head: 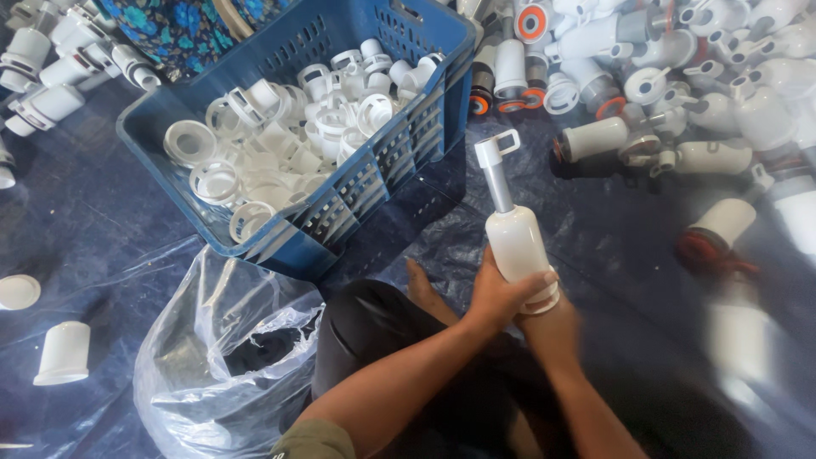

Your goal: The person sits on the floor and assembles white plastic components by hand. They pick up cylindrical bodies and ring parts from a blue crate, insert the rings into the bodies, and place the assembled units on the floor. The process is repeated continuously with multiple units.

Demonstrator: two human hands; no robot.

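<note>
I hold a white plastic pump body [514, 238] upright in front of me; a grey rod with a white loop handle [496, 151] sticks out of its top. My left hand [501, 293] wraps around its lower part. My right hand [552, 327] sits under its base, mostly hidden behind the left hand and the white ring at the bottom. My knee and bare foot [418, 285] lie just left of the hands.
A blue slatted crate [399, 161] of white plastic rings and caps stands ahead left. A heap of finished white pumps [671, 93] lies at the right. A clear plastic bag [212, 357] sits near left, a white cup [64, 353] beyond it. Dark plastic sheeting covers the floor.
</note>
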